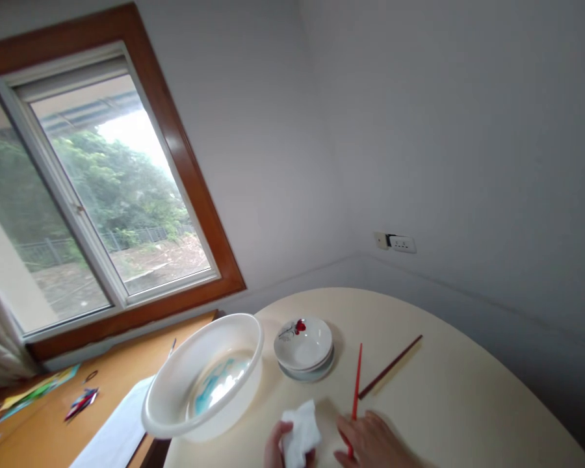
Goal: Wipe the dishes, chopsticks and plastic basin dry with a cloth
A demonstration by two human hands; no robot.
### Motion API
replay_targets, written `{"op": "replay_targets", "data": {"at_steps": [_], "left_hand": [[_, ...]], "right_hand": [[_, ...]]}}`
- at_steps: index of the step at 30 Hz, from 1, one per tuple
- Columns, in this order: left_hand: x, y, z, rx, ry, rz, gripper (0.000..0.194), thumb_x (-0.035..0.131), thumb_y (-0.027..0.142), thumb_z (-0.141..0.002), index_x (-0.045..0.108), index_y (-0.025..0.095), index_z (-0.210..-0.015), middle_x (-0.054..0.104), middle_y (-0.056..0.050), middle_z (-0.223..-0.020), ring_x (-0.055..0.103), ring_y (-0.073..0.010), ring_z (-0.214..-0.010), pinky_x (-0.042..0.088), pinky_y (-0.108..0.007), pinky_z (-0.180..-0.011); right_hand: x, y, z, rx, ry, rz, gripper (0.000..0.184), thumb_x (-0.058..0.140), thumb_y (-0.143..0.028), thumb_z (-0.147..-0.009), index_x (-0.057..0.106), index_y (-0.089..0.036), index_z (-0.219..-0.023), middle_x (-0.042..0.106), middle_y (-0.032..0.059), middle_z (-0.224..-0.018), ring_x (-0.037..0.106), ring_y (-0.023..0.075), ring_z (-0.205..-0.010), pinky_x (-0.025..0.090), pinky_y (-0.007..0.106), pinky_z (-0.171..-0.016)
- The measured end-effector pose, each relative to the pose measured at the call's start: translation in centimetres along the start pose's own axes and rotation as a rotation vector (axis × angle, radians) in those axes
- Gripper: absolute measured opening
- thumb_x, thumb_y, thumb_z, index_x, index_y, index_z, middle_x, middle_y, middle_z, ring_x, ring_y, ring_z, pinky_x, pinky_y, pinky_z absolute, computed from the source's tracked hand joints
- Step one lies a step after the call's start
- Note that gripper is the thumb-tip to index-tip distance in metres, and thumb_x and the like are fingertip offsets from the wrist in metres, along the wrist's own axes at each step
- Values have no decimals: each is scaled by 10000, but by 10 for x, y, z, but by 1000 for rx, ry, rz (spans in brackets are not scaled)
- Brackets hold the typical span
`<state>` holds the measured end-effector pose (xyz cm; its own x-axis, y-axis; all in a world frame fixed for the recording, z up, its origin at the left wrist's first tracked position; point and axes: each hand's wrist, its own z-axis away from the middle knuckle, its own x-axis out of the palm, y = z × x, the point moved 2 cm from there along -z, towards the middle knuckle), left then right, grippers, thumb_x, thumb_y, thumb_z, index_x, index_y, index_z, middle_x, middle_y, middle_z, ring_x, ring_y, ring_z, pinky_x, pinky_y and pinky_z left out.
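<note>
1. Head view, and there's the left hand (275, 445) low down, thumb and fingers clamped on a crumpled white tissue (301, 432) that juts up out of the grip.
2. Over to the right hand (373, 442), near its partner: fingers closed around the near end of a slim red stick (357, 374), the far tip pointing away beyond the knuckles.
3. Past that same hand, ahead and a touch right, a dark brown stick (391, 366) lies slanting on the cream surface (458, 403), its near end just beside the red one.
4. Straight beyond the left hand, stacked bowls (312, 351), the top one showing a red flower!
5. Off to that hand's left, a big white basin (168, 390), blue showing in its bottom.
6. Farther left again, a wooden surface (127, 364) carries a white sheet (112, 426).
</note>
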<state>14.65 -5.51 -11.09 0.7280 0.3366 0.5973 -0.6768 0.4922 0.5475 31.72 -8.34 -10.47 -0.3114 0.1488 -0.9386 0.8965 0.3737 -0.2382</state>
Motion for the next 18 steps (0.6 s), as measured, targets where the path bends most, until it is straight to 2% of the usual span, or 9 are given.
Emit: {"op": "replay_targets", "data": {"at_steps": [3, 7, 13, 18], "left_hand": [[6, 0, 10, 40, -18, 41, 391, 555, 147, -674, 559, 92, -1061, 655, -79, -585, 619, -199, -460, 472, -257, -455], [8, 0, 18, 72, -18, 45, 352, 558, 143, -675, 567, 99, -1024, 665, -75, -616, 624, -190, -478, 472, -252, -470], [6, 2, 19, 106, -14, 58, 350, 563, 127, -668, 572, 97, -1016, 670, -71, -629, 637, -184, -516, 483, -246, -513], [8, 0, 19, 101, -46, 46, 362, 559, 131, -654, 588, 90, -1012, 675, -80, -644, 648, -206, -537, 500, -276, -545]], "right_hand": [[-1, -2, 2, 16, 27, -20, 112, 508, -242, -796, 598, -196, -844, 688, 82, -822, 630, 259, -784, 384, 331, -718], [-2, -3, 3, 39, 27, -5, 166, 470, -213, -809, 596, -188, -914, 684, 94, -847, 629, 262, -782, 381, 335, -715], [-9, -8, 0, 99, -53, 21, 220, 429, -146, -803, 584, -170, -958, 683, 107, -870, 641, 263, -787, 368, 316, -671], [-12, -8, -1, 115, -48, 3, 209, 432, -114, -790, 583, -171, -922, 686, 101, -852, 650, 253, -767, 357, 297, -639]]}}
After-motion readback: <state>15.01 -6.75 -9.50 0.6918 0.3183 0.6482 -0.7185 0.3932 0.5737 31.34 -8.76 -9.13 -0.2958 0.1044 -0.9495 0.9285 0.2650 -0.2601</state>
